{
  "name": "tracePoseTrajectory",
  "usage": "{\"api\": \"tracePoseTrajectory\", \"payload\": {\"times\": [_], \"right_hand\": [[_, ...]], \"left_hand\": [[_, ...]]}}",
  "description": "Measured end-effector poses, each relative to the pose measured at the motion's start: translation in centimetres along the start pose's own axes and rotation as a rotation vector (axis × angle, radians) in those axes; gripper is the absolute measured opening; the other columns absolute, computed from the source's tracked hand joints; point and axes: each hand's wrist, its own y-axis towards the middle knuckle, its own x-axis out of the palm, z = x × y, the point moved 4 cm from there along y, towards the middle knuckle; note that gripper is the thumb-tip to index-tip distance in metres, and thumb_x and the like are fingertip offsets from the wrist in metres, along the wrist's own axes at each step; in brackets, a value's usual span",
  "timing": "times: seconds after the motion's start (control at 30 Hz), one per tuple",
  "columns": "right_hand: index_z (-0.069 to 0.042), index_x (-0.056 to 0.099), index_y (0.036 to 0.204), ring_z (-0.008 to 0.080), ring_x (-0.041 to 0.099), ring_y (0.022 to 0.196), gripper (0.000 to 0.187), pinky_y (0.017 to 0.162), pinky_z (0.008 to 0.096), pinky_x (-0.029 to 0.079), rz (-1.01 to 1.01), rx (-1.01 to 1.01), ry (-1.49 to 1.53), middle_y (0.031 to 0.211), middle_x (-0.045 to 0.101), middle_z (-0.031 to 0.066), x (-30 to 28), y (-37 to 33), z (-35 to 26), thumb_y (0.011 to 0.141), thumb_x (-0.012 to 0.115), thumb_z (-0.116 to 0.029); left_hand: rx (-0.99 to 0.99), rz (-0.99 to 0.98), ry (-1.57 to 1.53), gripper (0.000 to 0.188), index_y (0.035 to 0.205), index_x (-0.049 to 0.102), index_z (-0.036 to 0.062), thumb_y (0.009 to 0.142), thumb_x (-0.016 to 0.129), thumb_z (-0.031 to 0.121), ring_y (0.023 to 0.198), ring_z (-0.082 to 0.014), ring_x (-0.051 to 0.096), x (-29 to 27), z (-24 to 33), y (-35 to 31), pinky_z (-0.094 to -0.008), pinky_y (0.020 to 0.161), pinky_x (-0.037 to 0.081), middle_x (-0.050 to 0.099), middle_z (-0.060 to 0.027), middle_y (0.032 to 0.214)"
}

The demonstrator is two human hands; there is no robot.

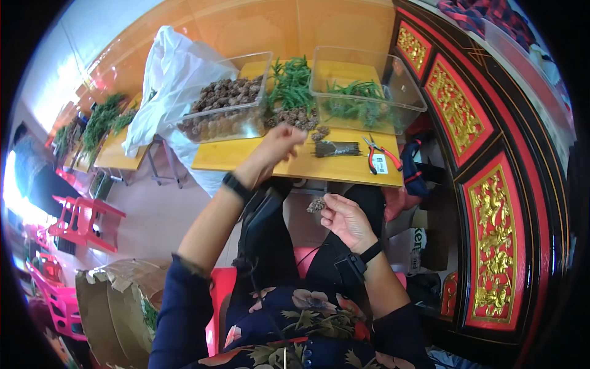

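Observation:
My right hand (pixel 347 220) pinches a small brown pine cone (pixel 316 205) between thumb and fingers, above my lap. Over the table's front edge, my left hand (pixel 279 147) reaches forward with its fingers curled together. What it holds, if anything, is too small to make out. Just beyond its fingertips lies a loose heap of pine cones (pixel 296 117), with a few more cones (pixel 320 133) to the right. A bundle of thin dark wires (pixel 337 149), partly wrapped in clear film, rests nearby. Beside it are red-handled pliers (pixel 382 155), lying partly over a white label.
On the yellow table (pixel 246 157) stand a clear bin of pine cones (pixel 227 101) and a clear bin with green sprigs (pixel 359 104). Green sprigs (pixel 292 83) lie between them. A white plastic bag (pixel 178 80) hangs at left; a carved panel (pixel 458 104) borders the right.

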Motion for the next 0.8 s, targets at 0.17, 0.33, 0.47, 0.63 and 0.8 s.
{"api": "tracePoseTrajectory", "payload": {"times": [0.17, 0.33, 0.47, 0.63, 0.8], "right_hand": [[-0.005, 0.060, 0.096, 0.0090, 0.049, 0.070, 0.008, 0.063, 0.0248, 0.039, -0.008, 0.030, -0.054, 0.085, 0.059, 0.0004, 2.8, 1.8, 1.5, 0.092, 0.059, -0.012], [-0.005, 0.058, 0.095, 0.0091, 0.049, 0.072, 0.009, 0.065, 0.0242, 0.038, 0.049, 0.016, -0.044, 0.085, 0.058, 0.0020, 4.5, 2.5, 2.1, 0.094, 0.056, -0.013], [-0.005, 0.057, 0.093, 0.0092, 0.048, 0.071, 0.009, 0.064, 0.0243, 0.038, 0.026, 0.019, -0.086, 0.086, 0.057, 0.0025, 6.8, 3.1, 2.1, 0.094, 0.056, -0.014], [-0.005, 0.056, 0.090, 0.0092, 0.047, 0.071, 0.010, 0.064, 0.0242, 0.037, 0.110, 0.020, -0.058, 0.086, 0.056, 0.0024, 6.9, 4.0, 1.6, 0.094, 0.056, -0.015], [-0.006, 0.056, 0.089, 0.0091, 0.047, 0.070, 0.011, 0.064, 0.0241, 0.036, 0.114, 0.015, -0.050, 0.086, 0.056, 0.0019, 6.9, 5.3, 1.3, 0.094, 0.057, -0.015]], "left_hand": [[0.037, 0.187, 0.457, 0.032, 0.093, 0.064, -0.0019, 0.079, 0.066, 0.027, 0.075, -0.0243, 0.062, -5.8, 0.0, 8.9, -0.0324, 0.064, 0.050, 0.065, -0.0124, 0.082], [0.113, 0.424, 0.739, 0.054, 0.116, 0.051, -0.0050, 0.076, 0.067, 0.026, 0.113, -0.0415, 0.054, -7.1, 3.7, 10.0, -0.0432, 0.095, 0.046, 0.044, -0.0277, 0.129], [0.023, 0.456, 0.712, 0.058, 0.122, 0.043, -0.0040, 0.078, 0.069, 0.024, 0.115, -0.0430, 0.051, -10.1, 3.7, 12.7, -0.0453, 0.095, 0.045, 0.040, -0.0279, 0.131], [-0.084, 0.517, 0.557, 0.058, 0.125, 0.041, -0.0028, 0.080, 0.070, 0.021, 0.115, -0.0419, 0.052, -10.8, 3.2, 15.7, -0.0460, 0.093, 0.046, 0.038, -0.0272, 0.135], [-0.027, 0.674, 0.566, 0.052, 0.123, 0.044, -0.0034, 0.081, 0.067, 0.017, 0.111, -0.0408, 0.055, -11.4, 3.7, 17.5, -0.0452, 0.090, 0.048, 0.042, -0.0273, 0.133]]}}
